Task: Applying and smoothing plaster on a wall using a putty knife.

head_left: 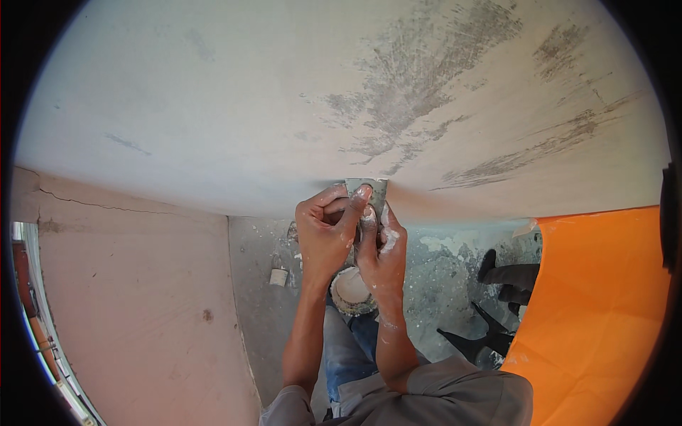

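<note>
Both hands meet at a small flat scraper (377,186) with a grey, putty-smeared blade. Its upper edge is at the pale wall (234,121) in front of me. My left hand (323,231) is closed, its thumb lying over the blade's face and its fingers curled beside it. Lower down, my right hand (383,252) is closed round the scraper, thumb upward; the handle is mostly hidden. White smears mark the right fingers and wrist. Below the hands stands a round bucket (353,292) with off-white paste in it, its rim crusted. Rough grey patches (412,85) mark the wall above.
A cracked pinkish wall (135,284) stands at the left. An orange sheet (597,305) hangs at the right. A small pale cup-like object (278,277) is on the splattered grey floor (440,284). Near the sheet are dark legs of a person (511,275) and a black stand-like base (472,342).
</note>
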The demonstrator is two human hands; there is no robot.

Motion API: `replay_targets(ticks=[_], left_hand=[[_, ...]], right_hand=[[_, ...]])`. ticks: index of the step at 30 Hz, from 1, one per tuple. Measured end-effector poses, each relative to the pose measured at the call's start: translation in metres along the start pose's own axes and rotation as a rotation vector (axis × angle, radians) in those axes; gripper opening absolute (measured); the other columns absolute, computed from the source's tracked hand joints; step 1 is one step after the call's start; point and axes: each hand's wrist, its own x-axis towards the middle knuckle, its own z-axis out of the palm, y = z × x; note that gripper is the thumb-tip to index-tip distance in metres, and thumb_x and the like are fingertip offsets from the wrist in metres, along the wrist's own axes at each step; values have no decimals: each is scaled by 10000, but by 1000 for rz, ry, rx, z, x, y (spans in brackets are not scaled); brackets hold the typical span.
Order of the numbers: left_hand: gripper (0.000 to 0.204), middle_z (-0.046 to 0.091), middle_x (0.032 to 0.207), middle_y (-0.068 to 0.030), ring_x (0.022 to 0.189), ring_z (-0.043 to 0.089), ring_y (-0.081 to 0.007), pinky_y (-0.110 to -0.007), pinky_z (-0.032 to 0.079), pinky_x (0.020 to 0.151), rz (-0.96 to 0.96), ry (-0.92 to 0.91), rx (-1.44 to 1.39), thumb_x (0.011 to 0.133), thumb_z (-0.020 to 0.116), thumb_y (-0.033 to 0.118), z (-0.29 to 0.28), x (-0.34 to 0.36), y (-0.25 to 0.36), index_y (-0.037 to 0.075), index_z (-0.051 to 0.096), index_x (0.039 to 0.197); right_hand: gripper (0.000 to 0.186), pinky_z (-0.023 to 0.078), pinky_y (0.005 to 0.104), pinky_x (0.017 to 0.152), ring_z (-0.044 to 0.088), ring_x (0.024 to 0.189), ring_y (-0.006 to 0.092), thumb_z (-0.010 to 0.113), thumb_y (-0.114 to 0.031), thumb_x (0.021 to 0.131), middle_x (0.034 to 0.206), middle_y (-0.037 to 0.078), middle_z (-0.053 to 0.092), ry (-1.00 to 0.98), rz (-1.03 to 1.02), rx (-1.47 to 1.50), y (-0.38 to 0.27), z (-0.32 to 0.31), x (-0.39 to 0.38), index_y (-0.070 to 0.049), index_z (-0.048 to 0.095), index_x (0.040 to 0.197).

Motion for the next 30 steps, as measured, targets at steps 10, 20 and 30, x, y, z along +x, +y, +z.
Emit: replay_targets(ticks=[10, 20, 30], left_hand=[[117, 683, 718, 24, 642, 481, 10, -188, 338, 524, 20, 61, -192, 955, 742, 64, 6, -11, 34, -17, 712, 876], [160, 682, 744, 31, 676, 490, 13, -186, 340, 546, -37, 78, -271, 968, 737, 96, 12, -11, -31, 8, 682, 847], [249, 644, 682, 43, 634, 453, 8, -197, 330, 515, -25, 132, -95, 961, 739, 91, 13, -5, -7, 3, 628, 756]], right_hand=[[310, 493, 321, 584, 650, 615, 186, 565, -75, 1019, 739, 206, 671, -113, -185, -275, -41, 0, 11, 43, 597, 1304], [232, 433, 292, 573, 489, 680, 69, 547, -101, 1037, 718, 99, 629, -88, -157, -288, 0, -20, 5, 57, 618, 1190], [266, 482, 289, 586, 591, 678, 84, 553, -83, 1042, 756, 134, 673, -71, -155, -117, 17, -8, 10, 86, 604, 1241]])
